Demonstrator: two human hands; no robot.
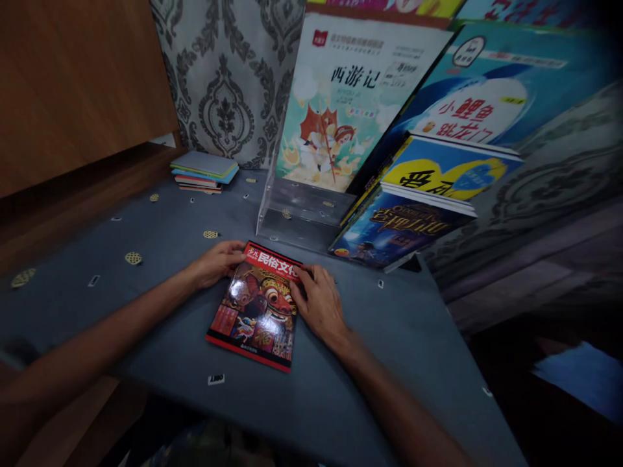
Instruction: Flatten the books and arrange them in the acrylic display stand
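Note:
A small red book (257,308) with a colourful mask on its glossy cover lies face up on the grey table, its title at the far end. My left hand (219,263) grips its upper left edge, fingertips partly hidden along the side. On the opposite edge, my right hand (320,299) has its thumb and fingers on the upper right corner, covering the end of the title. Just beyond the book stands a clear acrylic book stand (304,224), with a blue book (406,224) in its front row on the right.
Larger picture books, a white one (350,97) and a teal one (491,84), lean on the upper tiers. A stack of thin books (204,172) lies at the back left by the patterned wall. The grey table's (165,324) right edge slopes away towards a dark area.

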